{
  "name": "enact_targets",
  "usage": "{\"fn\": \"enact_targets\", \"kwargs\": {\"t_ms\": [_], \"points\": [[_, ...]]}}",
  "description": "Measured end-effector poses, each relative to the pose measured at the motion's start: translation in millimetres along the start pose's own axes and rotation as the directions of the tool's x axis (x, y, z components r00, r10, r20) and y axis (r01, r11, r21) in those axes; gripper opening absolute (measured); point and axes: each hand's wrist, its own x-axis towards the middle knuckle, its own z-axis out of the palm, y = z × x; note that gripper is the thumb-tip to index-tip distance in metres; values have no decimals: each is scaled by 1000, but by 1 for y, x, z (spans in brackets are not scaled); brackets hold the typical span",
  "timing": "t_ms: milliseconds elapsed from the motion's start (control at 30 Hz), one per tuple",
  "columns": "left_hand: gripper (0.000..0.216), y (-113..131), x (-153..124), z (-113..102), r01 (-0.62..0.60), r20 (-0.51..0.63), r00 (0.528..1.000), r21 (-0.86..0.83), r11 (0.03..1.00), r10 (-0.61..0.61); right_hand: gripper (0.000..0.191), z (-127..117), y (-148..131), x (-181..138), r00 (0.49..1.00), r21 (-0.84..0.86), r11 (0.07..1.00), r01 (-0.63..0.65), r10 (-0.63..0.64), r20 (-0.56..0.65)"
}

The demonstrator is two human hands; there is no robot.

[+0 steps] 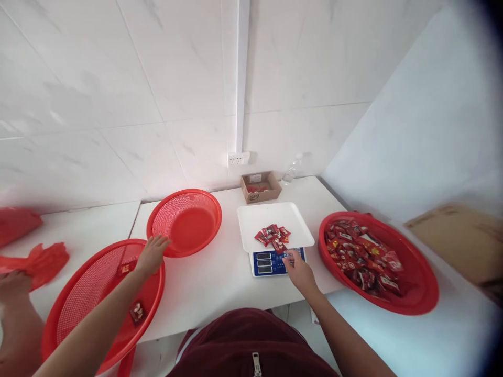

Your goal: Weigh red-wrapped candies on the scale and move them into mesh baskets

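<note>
My left hand (pixel 152 255), its fingers stretched out, hovers over the near red basket's (pixel 160 293) right rim. Inside that basket lie a dark red packet (pixel 137 312) and another red packet (pixel 126 268), partly hidden by my forearm. My right hand (pixel 299 271) is in front of a blue-panelled scale (pixel 271 269), thumb and forefinger slightly apart. Just beyond its fingertips, one small red packet (pixel 279 246) lies at the front of the white weighing tray (pixel 251 217). Several more red packets (pixel 271 230) are piled behind it.
A second red basket (pixel 188 230) stands behind the first. On the right, a red basin (pixel 424 293) holds many red packets. A cardboard box (pixel 261 196) and clear bottle (pixel 292 170) are by the wall. At left, another person's hand (pixel 14 287) touches a red plastic bag (pixel 47 264).
</note>
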Motion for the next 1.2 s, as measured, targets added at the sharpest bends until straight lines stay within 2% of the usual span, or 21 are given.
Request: {"fn": "enact_targets", "kwargs": {"t_ms": [67, 167, 233, 300, 367, 500, 633, 733, 800, 867, 933, 1033, 1133, 1200], "points": [[43, 37, 3, 8, -9, -28, 1000, -104, 995, 6, 39, 2, 3, 9, 998, 41, 998, -48, 49, -36], [45, 92, 4, 24, -30, 15, 999, -191, 981, 33, 39, 4, 4, 24, 987, 103, 984, -146, 153, -55], [49, 118, 3, 32, -10, 28, 999, -202, 979, 16, 38, 7, 3, 32, 979, 170, 966, -192, 201, -37], [48, 133, 3, 35, 47, 22, 999, -206, 977, -44, 37, 9, 2, 38, 976, 248, 946, -208, 217, -9], [43, 138, 1, 34, 81, 17, 997, -220, 972, -79, 36, 10, 1, 41, 978, 312, 929, -201, 209, 7], [39, 138, -9, 28, 31, 45, 999, -224, 974, -21, 34, 6, -2, 41, 983, 376, 911, -171, 183, 5], [42, 138, -27, 24, 41, 67, 997, -198, 979, -28, 29, -7, -16, 35, 983, 370, 926, -77, 133, -128], [47, 139, -39, 23, 66, 99, 994, -199, 978, -47, 27, -10, -44, 29, 988, 456, 889, 48, 27, -155], [51, 139, -47, 22, 69, 115, 992, -195, 978, -47, 30, -6, -68, 27, 992, 538, 833, 126, -89, -95], [54, 138, -54, 21, 58, 121, 992, -195, 979, -34, 34, 1, -88, 28, 974, 579, 790, 201, -223, -34], [56, 137, -61, 21, 47, 118, 993, -198, 979, -24, 40, 8, -99, 33, 941, 496, 812, 306, -338, -27], [58, 135, -69, 21, 53, 107, 994, -201, 978, -32, 46, 16, -91, 46, 909, 86, 905, 417, -416, -37], [61, 135, -76, 23, 74, 95, 994, -206, 976, -56, 50, 23, -69, 58, 936, -309, 885, 349, -348, 60], [63, 135, -79, 24, 88, 86, 994, -213, 973, -71, 53, 27, -56, 64, 950, -417, 854, 311, -283, 129]]}}
